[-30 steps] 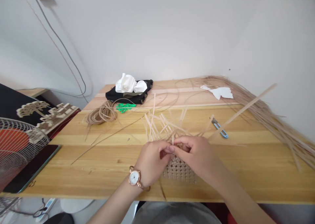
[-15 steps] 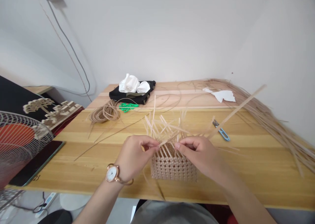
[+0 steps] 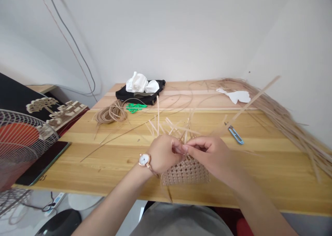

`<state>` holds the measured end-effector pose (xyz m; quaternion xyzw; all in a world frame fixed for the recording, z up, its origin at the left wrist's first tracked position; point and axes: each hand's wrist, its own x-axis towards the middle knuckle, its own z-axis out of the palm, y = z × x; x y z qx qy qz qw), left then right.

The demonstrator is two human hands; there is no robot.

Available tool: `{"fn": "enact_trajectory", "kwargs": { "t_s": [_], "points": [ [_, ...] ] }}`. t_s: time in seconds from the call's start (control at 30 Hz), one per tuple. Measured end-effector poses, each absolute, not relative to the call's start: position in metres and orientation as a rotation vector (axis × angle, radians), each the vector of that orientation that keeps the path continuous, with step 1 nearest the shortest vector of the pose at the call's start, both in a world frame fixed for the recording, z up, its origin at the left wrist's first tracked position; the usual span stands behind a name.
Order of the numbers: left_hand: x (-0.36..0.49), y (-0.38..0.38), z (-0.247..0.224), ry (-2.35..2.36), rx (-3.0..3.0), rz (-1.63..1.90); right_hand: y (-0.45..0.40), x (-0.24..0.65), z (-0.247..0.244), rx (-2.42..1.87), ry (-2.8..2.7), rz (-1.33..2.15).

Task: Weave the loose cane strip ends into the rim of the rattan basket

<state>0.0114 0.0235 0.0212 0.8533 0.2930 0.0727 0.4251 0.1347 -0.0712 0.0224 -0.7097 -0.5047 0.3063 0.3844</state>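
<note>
A partly woven basket (image 3: 185,173) of light tan strips stands near the table's front edge, with loose strip ends sticking up from its top. My left hand (image 3: 167,151), below a wristwatch (image 3: 144,159), pinches at the strips along the upper edge. Against its fingertips, my right hand (image 3: 211,153) is also closed on the strips at the top edge. One long weaving strip (image 3: 255,99) rises from behind my right hand toward the upper right. My fingers cover the exact spot where the strips cross.
Blue thread snips (image 3: 235,135) lie right of the basket. Coiled strips (image 3: 111,112), a green piece (image 3: 136,107) and a black bag (image 3: 137,97) with white tissue (image 3: 140,83) sit back left. Long strips (image 3: 287,127) run along the right. A phone (image 3: 43,162) and fan (image 3: 23,139) are left.
My left hand has moved right along the basket's top edge until its fingertips meet my right hand's. The right hand has stayed nearly in place, and the view has shifted slightly.
</note>
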Motion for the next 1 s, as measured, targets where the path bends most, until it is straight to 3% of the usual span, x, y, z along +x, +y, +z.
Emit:
{"fn": "enact_trajectory", "kwargs": {
  "t_s": [0.47, 0.67, 1.0],
  "points": [
    [0.015, 0.032, 0.016, 0.641, 1.866, -0.017, -0.07, 0.136, 0.019, -1.806, -1.284, 0.726],
    [0.017, 0.031, 0.017, 0.66, 1.811, -0.014, -0.071, 0.136, 0.016, -1.821, -1.187, 0.535],
    [0.015, 0.027, 0.015, 0.694, 1.763, 0.031, -0.077, 0.149, 0.02, -1.861, -1.712, 0.338]
  ]
}}
